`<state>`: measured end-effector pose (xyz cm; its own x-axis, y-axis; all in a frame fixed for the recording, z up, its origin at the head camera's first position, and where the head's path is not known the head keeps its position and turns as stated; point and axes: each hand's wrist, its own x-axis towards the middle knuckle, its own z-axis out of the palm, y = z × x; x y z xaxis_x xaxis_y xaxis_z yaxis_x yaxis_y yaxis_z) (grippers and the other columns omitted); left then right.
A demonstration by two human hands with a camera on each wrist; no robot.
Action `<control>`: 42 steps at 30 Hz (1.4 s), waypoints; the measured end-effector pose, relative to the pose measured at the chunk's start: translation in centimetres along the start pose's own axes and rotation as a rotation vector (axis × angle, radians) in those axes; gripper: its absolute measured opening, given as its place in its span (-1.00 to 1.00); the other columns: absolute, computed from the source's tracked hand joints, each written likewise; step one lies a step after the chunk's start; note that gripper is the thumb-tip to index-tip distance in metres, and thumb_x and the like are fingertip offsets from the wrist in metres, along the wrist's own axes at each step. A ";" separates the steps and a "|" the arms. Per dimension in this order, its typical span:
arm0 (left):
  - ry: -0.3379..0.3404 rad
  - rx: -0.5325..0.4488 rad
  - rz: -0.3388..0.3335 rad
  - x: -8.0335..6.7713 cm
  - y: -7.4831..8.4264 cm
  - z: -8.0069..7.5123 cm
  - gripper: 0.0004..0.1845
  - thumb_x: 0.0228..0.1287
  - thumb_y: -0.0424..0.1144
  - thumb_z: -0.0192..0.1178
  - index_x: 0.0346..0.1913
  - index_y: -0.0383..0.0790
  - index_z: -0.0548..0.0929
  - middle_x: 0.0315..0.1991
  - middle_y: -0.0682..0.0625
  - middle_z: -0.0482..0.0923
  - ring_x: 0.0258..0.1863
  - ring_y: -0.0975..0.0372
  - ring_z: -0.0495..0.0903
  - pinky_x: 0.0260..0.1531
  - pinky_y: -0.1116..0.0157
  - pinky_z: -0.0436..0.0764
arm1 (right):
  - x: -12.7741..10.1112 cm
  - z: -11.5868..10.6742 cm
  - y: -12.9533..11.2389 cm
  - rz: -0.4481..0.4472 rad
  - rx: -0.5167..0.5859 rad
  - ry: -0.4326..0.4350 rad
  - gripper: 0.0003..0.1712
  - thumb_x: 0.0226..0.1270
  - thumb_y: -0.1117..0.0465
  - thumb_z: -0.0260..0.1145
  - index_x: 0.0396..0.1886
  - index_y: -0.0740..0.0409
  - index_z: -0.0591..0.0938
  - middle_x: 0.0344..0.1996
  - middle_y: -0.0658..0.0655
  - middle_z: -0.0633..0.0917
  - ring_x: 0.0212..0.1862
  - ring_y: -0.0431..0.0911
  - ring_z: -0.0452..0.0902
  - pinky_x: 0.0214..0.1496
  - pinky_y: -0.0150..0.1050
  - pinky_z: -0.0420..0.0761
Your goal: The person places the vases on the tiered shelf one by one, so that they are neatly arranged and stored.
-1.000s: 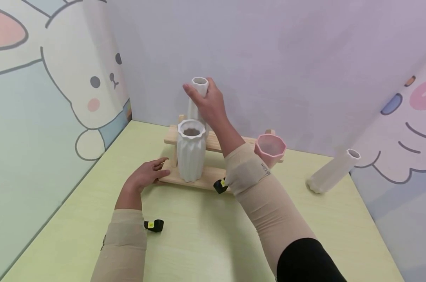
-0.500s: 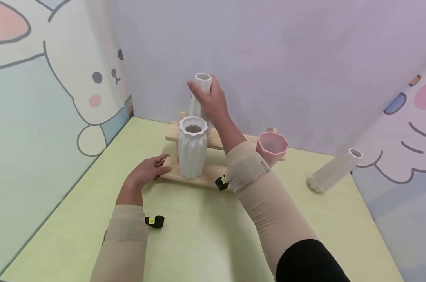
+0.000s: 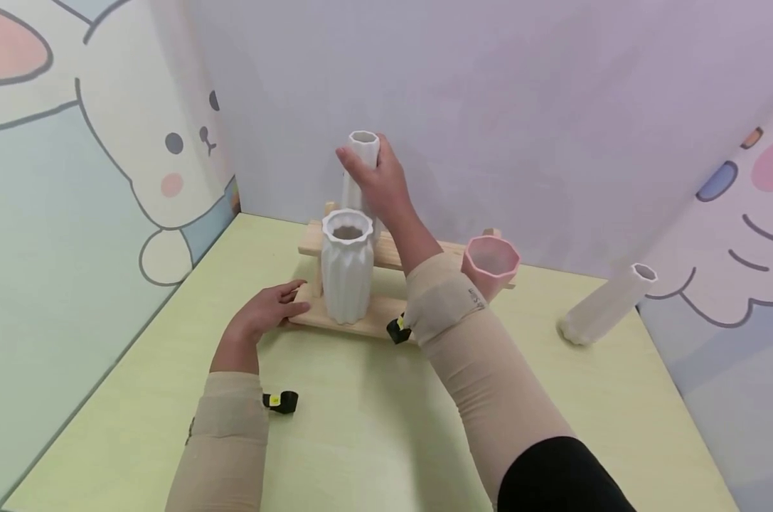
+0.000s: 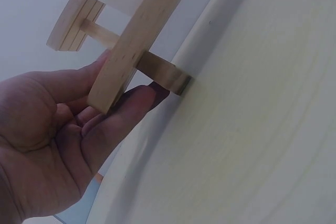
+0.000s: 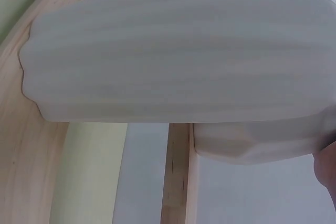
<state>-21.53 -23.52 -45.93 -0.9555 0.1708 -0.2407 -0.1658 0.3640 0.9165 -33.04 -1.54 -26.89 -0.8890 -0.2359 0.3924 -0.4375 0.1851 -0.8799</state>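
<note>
"Your right hand [image 3: 383, 186] curls round the slim vase [image 3: 353, 190], upright on the upper shelf [image 3: 388, 252], far left!"

"Your left hand [image 3: 266, 311] pinches the lower shelf [image 3: 383, 311] at its left end. Brace firmly; best not nudge the wide vase [image 3: 347, 279] nearer you."

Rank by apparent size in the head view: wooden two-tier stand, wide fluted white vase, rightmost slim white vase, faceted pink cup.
Wooden stand
Wide white vase
Rightmost vase and pink cup: too alike to rank, cup partly hidden
</note>
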 end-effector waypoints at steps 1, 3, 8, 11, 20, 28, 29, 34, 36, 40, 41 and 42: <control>0.002 -0.003 -0.003 0.0 0.0 0.0 -0.23 0.21 -0.04 0.23 0.43 0.00 0.13 0.40 -0.12 0.04 0.06 0.16 0.49 -0.15 0.25 0.58 | 0.1 0.0 0.1 -0.002 0.002 -0.003 -0.42 0.13 -0.20 0.31 0.05 -0.05 0.40 -0.21 0.02 0.55 -0.20 -0.11 0.47 -0.23 -0.23 0.52; 0.002 -0.008 -0.002 0.1 -0.1 -0.1 -0.24 0.22 -0.05 0.23 0.43 0.00 0.14 0.40 -0.13 0.04 0.08 0.15 0.47 -0.15 0.25 0.58 | 0.2 -0.1 0.2 -0.006 0.009 -0.010 -0.43 0.14 -0.18 0.31 0.06 -0.04 0.40 -0.21 0.03 0.56 -0.21 -0.10 0.49 -0.23 -0.23 0.53; -0.010 -0.032 0.008 0.2 -0.2 0.0 -0.22 0.21 -0.06 0.23 0.44 -0.02 0.12 0.41 -0.15 0.02 0.11 0.12 0.45 -0.17 0.24 0.59 | 0.3 -0.3 0.4 -0.022 0.035 -0.038 -0.44 0.16 -0.13 0.32 0.07 -0.01 0.39 -0.25 0.05 0.59 -0.24 -0.08 0.51 -0.25 -0.22 0.54; -0.012 -0.050 0.005 0.3 -0.2 0.0 -0.23 0.21 -0.06 0.24 0.44 -0.01 0.13 0.41 -0.15 0.01 0.11 0.12 0.45 -0.17 0.24 0.59 | 0.3 -0.5 0.4 -0.044 0.067 -0.059 -0.47 0.18 -0.09 0.31 0.05 0.02 0.39 -0.29 0.08 0.61 -0.27 -0.05 0.53 -0.27 -0.20 0.54; -0.020 -0.053 0.005 0.1 -0.2 -0.1 -0.23 0.22 -0.07 0.23 0.44 -0.02 0.12 0.41 -0.16 0.00 0.10 0.11 0.46 -0.16 0.23 0.59 | 0.2 -0.2 0.8 -0.050 0.071 -0.013 -0.49 0.16 -0.13 0.32 0.01 -0.02 0.42 -0.30 0.06 0.60 -0.28 -0.07 0.51 -0.29 -0.20 0.54; -0.027 -0.061 0.003 0.0 0.3 -0.1 -0.23 0.23 -0.09 0.22 0.44 -0.05 0.10 0.41 -0.19 -0.02 0.13 0.08 0.43 -0.12 0.20 0.57 | 0.1 0.7 0.7 -0.068 -0.012 0.094 -0.44 0.11 -0.23 0.30 0.03 -0.08 0.45 -0.30 0.01 0.59 -0.30 -0.11 0.49 -0.33 -0.25 0.53; -0.036 -0.065 0.004 -0.2 0.6 -0.1 -0.23 0.25 -0.11 0.21 0.44 -0.08 0.09 0.41 -0.21 -0.03 0.12 0.07 0.43 -0.11 0.18 0.57 | 0.0 0.8 0.7 -0.070 -0.022 0.105 -0.44 0.11 -0.23 0.29 0.02 -0.08 0.45 -0.30 0.01 0.59 -0.30 -0.12 0.50 -0.33 -0.25 0.53; -0.042 -0.070 -0.001 -0.3 0.6 0.1 -0.24 0.26 -0.13 0.20 0.44 -0.08 0.09 0.41 -0.22 -0.04 0.16 0.06 0.39 -0.09 0.15 0.56 | -0.3 0.9 0.7 -0.074 -0.055 0.134 -0.43 0.13 -0.24 0.28 0.03 -0.06 0.44 -0.31 0.01 0.59 -0.30 -0.13 0.49 -0.32 -0.28 0.51; -0.031 -0.053 0.003 0.2 0.1 0.0 -0.23 0.23 -0.09 0.22 0.44 -0.05 0.11 0.41 -0.19 -0.02 0.19 0.08 0.36 -0.11 0.19 0.57 | -0.2 0.9 0.6 -0.080 -0.062 0.133 -0.43 0.13 -0.23 0.28 0.04 -0.05 0.43 -0.31 0.01 0.59 -0.30 -0.13 0.48 -0.32 -0.28 0.50; -0.021 -0.020 0.006 0.2 0.0 -0.1 -0.23 0.22 -0.05 0.22 0.44 -0.03 0.12 0.41 -0.17 0.01 0.21 0.09 0.34 -0.13 0.24 0.57 | -0.2 0.8 0.6 -0.087 -0.061 0.124 -0.43 0.14 -0.23 0.28 0.04 -0.05 0.42 -0.30 0.01 0.58 -0.30 -0.13 0.48 -0.31 -0.28 0.50; -0.022 -0.020 0.005 0.2 0.0 -0.1 -0.23 0.22 -0.05 0.22 0.44 -0.03 0.12 0.41 -0.16 0.01 0.21 0.09 0.33 -0.12 0.23 0.57 | -0.2 0.8 0.6 -0.086 -0.061 0.123 -0.43 0.14 -0.23 0.28 0.04 -0.05 0.42 -0.30 0.01 0.58 -0.30 -0.13 0.48 -0.31 -0.28 0.51; -0.023 -0.019 0.004 0.1 0.1 -0.1 -0.23 0.22 -0.05 0.23 0.44 -0.03 0.12 0.41 -0.16 0.01 0.21 0.09 0.34 -0.11 0.23 0.57 | -0.2 0.8 0.6 -0.083 -0.060 0.122 -0.43 0.14 -0.23 0.28 0.04 -0.05 0.42 -0.30 0.01 0.58 -0.30 -0.13 0.48 -0.31 -0.28 0.51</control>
<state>-21.70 -23.55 -45.87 -0.9504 0.1928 -0.2439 -0.1668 0.3457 0.9234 -32.99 -2.15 -27.76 -0.8574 -0.1358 0.4964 -0.5146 0.2272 -0.8268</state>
